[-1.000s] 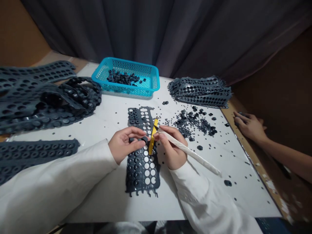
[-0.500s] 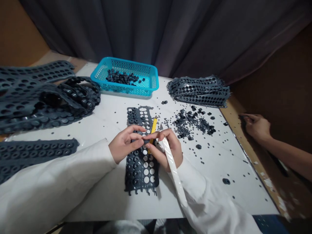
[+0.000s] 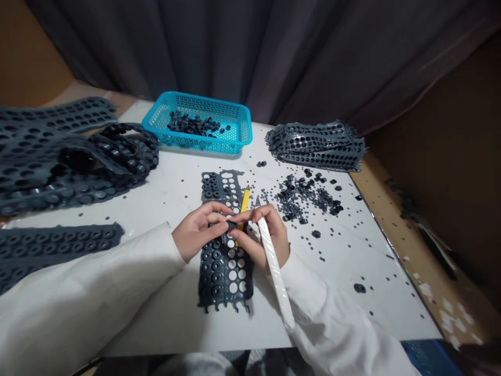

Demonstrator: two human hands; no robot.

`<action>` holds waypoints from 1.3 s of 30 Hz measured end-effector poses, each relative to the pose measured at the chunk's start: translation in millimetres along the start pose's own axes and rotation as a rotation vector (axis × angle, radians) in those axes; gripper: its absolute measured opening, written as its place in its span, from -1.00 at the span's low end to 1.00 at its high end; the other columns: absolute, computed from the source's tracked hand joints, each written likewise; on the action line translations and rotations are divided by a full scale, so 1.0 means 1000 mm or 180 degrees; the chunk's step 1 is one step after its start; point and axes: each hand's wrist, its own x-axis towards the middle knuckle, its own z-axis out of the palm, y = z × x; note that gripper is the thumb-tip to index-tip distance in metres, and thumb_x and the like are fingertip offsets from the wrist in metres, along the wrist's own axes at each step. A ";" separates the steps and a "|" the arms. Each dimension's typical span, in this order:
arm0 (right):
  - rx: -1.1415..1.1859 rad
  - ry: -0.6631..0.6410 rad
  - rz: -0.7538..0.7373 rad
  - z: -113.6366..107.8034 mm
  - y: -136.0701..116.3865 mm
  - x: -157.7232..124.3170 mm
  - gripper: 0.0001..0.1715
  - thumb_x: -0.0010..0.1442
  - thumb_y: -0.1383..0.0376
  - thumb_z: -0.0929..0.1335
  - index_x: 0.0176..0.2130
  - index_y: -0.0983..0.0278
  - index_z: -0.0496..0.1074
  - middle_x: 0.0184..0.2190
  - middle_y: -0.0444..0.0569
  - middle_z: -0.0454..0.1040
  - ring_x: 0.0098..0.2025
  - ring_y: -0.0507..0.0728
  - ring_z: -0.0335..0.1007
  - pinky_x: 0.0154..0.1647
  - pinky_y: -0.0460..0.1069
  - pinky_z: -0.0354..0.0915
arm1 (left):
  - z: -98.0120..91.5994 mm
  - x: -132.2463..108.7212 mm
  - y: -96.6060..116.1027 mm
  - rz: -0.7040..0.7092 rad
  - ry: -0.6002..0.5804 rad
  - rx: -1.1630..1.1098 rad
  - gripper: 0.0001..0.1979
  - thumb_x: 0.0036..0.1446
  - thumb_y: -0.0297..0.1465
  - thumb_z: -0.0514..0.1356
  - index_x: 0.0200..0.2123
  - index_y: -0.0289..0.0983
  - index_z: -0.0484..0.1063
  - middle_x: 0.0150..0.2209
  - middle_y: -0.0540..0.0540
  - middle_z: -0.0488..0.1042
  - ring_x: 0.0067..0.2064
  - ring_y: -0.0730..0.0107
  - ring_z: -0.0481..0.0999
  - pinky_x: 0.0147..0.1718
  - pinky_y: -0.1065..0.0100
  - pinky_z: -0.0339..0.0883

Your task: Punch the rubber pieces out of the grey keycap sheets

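A dark grey rubber sheet (image 3: pixel 224 271) full of round holes and moulded rings lies flat on the white table (image 3: pixel 168 188) in front of me. My left hand (image 3: pixel 198 230) and my right hand (image 3: pixel 262 237) meet above it, both pinching one small dark rubber ring (image 3: pixel 231 225). My right hand also grips a white-wrapped tool (image 3: pixel 274 271) whose handle runs back along my sleeve. A yellow strip (image 3: pixel 243 206) shows just behind my fingers.
A turquoise basket (image 3: pixel 238 141) with several dark rings stands at the back. Piles of punched rubber sheets (image 3: pixel 70 156) lie at the left, another stack (image 3: pixel 317 146) at the back right. Loose rings (image 3: pixel 305 196) and scraps scatter right of my hands.
My right hand turned the white tool so its handle points back toward me and joined the left on the ring. The other person's hand at the right edge has withdrawn from view.
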 end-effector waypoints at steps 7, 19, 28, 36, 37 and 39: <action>0.0393 0.0047 0.0261 0.003 -0.003 0.000 -0.66 0.05 0.35 0.37 -0.38 0.20 0.06 -0.38 -0.10 0.50 -0.45 0.03 0.45 -0.35 0.01 0.40 | 0.000 0.001 -0.002 -0.0036 -0.0125 -0.0210 -0.69 0.00 -0.21 0.24 -0.23 -0.26 0.33 -0.53 0.04 0.47 -0.56 0.55 0.33 -0.55 0.48 0.09; 0.0162 0.0146 0.0227 0.003 -0.003 0.001 -0.65 0.01 0.36 0.39 -0.39 0.21 0.08 -0.45 -0.14 0.47 -0.46 0.02 0.41 -0.34 -0.01 0.34 | -0.003 0.000 -0.005 0.0085 -0.0008 0.0068 -0.67 -0.02 -0.24 0.25 -0.21 -0.26 0.32 -0.46 -0.01 0.46 -0.45 0.47 0.38 -0.46 0.46 0.17; 0.0119 0.0194 0.0245 0.003 -0.001 0.000 -0.69 0.04 0.34 0.36 -0.38 0.20 0.07 -0.46 -0.14 0.46 -0.47 0.01 0.37 -0.39 -0.04 0.32 | 0.001 0.001 -0.004 0.0150 0.0327 0.0268 -0.76 -0.11 -0.32 0.32 -0.39 -0.29 0.36 -0.48 0.00 0.45 -0.40 0.45 0.43 -0.38 0.44 0.25; -0.0368 0.0084 -0.0261 -0.001 -0.001 0.000 -0.67 0.01 0.39 0.36 -0.37 0.19 0.07 -0.28 -0.01 0.52 -0.25 0.11 0.45 -0.18 0.07 0.33 | 0.002 0.002 -0.005 0.0093 0.0314 0.0363 -0.78 -0.11 -0.29 0.31 -0.44 -0.28 0.37 -0.49 -0.02 0.48 -0.39 0.39 0.48 -0.37 0.39 0.31; -0.0449 -0.0001 -0.0307 -0.003 -0.002 0.000 -0.67 0.01 0.40 0.36 -0.36 0.19 0.07 -0.25 0.01 0.52 -0.22 0.11 0.45 -0.16 0.08 0.32 | 0.001 0.002 -0.005 0.0108 0.0308 0.0405 -0.79 -0.10 -0.30 0.30 -0.45 -0.28 0.38 -0.48 -0.02 0.48 -0.39 0.39 0.48 -0.37 0.40 0.31; -0.0580 -0.0126 -0.0349 -0.004 -0.001 0.000 -0.68 0.02 0.41 0.35 -0.37 0.19 0.08 -0.23 0.02 0.52 -0.22 0.11 0.45 -0.16 0.08 0.31 | 0.001 0.003 -0.005 0.0124 0.0314 0.0466 -0.81 -0.09 -0.30 0.30 -0.46 -0.28 0.38 -0.48 -0.02 0.48 -0.39 0.39 0.47 -0.38 0.40 0.32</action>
